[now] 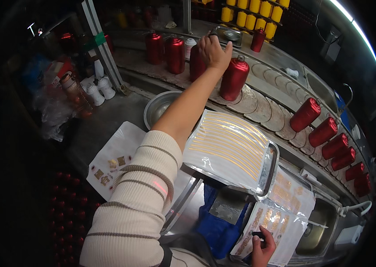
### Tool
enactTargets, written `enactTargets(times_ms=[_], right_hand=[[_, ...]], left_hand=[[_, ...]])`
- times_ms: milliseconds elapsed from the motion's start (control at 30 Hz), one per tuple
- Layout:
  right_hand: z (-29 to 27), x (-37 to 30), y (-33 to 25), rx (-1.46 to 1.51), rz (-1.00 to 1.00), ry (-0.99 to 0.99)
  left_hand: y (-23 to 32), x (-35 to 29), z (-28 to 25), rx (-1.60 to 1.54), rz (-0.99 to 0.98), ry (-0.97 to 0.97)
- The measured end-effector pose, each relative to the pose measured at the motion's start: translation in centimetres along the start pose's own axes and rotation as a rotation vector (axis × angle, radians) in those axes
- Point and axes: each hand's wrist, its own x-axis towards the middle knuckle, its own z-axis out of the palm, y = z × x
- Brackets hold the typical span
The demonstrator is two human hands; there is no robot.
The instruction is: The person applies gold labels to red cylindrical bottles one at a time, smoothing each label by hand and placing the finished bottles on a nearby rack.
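My left hand (216, 52) reaches to the conveyor at the top, fingers curled around the top of a red metallic bottle (196, 66); the hand hides the bottle's neck. Just right of it stands another red bottle (234, 79) with a bare neck. At the lower right, my right hand (264, 250) pinches a small black object (257, 234) between thumb and fingers, too small to name. Beneath that hand lie white decal sheets (281, 221) with gold patterns. Between the hands, a sheet of curved gold strips (230, 144) rests on a metal tray (273, 164).
A conveyor of overlapping round plates (265, 111) carries several more red bottles (323, 132). A metal bowl (152, 111) sits behind my left forearm. Another decal sheet (112, 165), a blue cloth (212, 240) and a sink (314, 233) surround the work area. A metal post (105, 53) rises at left.
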Motion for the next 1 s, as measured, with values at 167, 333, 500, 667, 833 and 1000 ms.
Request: enactTargets(times_ms=[167,333,500,667,833,1000], right_hand=[[-0.2,0.3,1.2,-0.080,0.042,-0.018],[0.3,0.5,-0.2,0.020,0.100,-0.056],[0.4,0.0,-0.3,0.079,0.096,-0.041],[0.5,0.6,0.8,0.109,0.033,-0.034],[-0.4,0.5,0.7,0.086,0.091,-0.027],[-0.8,0.4,0.9,0.152,0.106,0.040]], left_hand=[[-4.1,0.2,0.5,0.076,-0.364,-0.209],[-2.4,-2.7,2.5,-0.025,-0.309,-0.103],[2.0,-4.4,3.2,-0.005,-0.340,-0.167],[4.8,-5.7,3.9,-0.041,-0.343,-0.214],[8.4,-7.0,4.2,-0.130,-0.331,-0.363],[6.1,-4.5,3.6,-0.219,0.151,-0.040]])
